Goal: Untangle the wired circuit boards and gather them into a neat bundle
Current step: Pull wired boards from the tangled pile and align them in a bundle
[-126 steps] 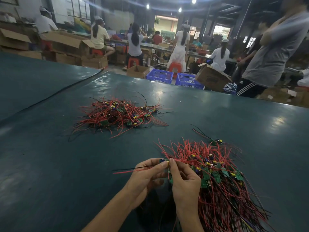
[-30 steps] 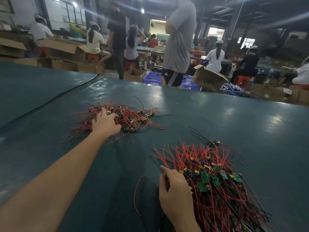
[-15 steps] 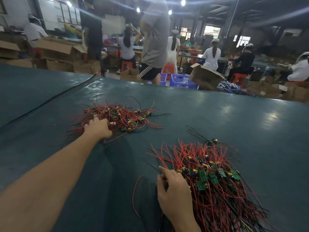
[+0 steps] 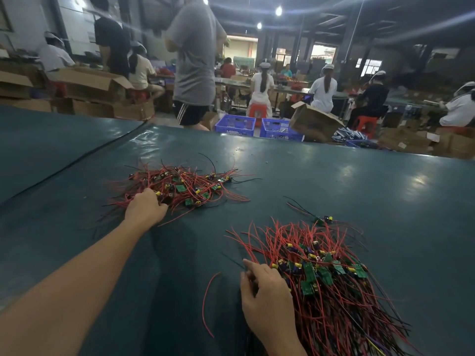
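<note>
A tangled pile (image 4: 187, 188) of small green circuit boards with red and black wires lies on the far left of the green table (image 4: 334, 181). My left hand (image 4: 145, 208) reaches out to its near edge, fingers curled into the wires. A larger, more aligned bundle (image 4: 323, 283) of the same wired boards lies near me on the right. My right hand (image 4: 264, 291) rests at that bundle's left edge, fingers bent on the wires. One wired board (image 4: 322, 219) lies apart just beyond the bundle. A loose red wire (image 4: 208, 296) curves left of my right hand.
A seam (image 4: 77, 163) runs diagonally across the table at left. Beyond the far edge a person in a grey shirt (image 4: 192, 60) walks past, with blue crates (image 4: 235, 125), cardboard boxes (image 4: 313, 123) and several seated workers behind.
My left hand left the near bundle, reached to the far pile and has drawn back toward its near edge, gripping wires. My right hand stays on the near bundle. The grey-shirted person walked left.
</note>
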Tool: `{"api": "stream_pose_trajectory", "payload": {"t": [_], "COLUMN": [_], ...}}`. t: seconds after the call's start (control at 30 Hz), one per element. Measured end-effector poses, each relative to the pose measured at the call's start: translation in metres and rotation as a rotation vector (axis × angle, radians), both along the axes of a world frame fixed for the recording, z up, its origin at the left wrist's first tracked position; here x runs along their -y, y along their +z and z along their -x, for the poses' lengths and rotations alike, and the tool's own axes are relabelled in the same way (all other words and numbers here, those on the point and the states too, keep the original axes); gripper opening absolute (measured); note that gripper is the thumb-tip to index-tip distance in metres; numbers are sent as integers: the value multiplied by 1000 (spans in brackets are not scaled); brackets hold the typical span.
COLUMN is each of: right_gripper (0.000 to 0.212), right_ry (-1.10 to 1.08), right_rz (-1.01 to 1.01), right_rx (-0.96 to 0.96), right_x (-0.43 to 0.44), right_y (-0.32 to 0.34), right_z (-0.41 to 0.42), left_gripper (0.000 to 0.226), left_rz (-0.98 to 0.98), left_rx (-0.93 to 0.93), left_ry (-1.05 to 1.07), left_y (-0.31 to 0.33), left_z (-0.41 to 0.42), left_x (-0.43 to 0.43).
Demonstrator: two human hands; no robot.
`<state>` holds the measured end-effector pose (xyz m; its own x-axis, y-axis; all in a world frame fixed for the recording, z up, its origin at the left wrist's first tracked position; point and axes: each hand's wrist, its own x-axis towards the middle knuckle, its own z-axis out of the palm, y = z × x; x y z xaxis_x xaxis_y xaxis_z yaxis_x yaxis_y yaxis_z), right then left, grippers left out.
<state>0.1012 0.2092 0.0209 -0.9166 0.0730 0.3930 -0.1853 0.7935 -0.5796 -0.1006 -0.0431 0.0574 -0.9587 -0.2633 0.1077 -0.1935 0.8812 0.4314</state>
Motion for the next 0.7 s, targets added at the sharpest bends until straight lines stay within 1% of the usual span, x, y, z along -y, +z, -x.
{"api": "stream_pose_trajectory", "payload": {"t": [0.1,0.13,0.2,0.27,0.33,0.43,0.5,0.6,0.7], "right_gripper": [33,34,34,34,34,34,33,31,30], "right_ry": [-5,-3,0,3,4,6,8,6,28], "right_rz": [-5,-6,-4,-7,-6,16,38,86,230], "right_rx": [8,11,11,9,9,16,5,-23,-55], "right_x": [0,1,0,0,-1,-1,-1,0,3], "right_y": [0,0,0,1,1,1,0,0,3], "right_z": [0,0,0,0,0,0,1,2,3], "left_gripper": [28,30,31,27,21,18,16,14,15], "left_rz": [31,32,-6,-129,-337,-671,-786,-804,-753], "left_rx": [-42,-82,-233,-417,-537,-551,-544,-536,-591], "left_ry": [-44,-42,-46,-71,-112,-169,-203,-304,-469], "left_y": [-2,-4,-9,-14,-16,-18,-21,-26,-29], "left_z": [-9,-14,-29,-48,-68,-101,-121,-141,-153], "left_x": [-5,-8,-18,-30,-44,-71,-87,-102,-108]}}
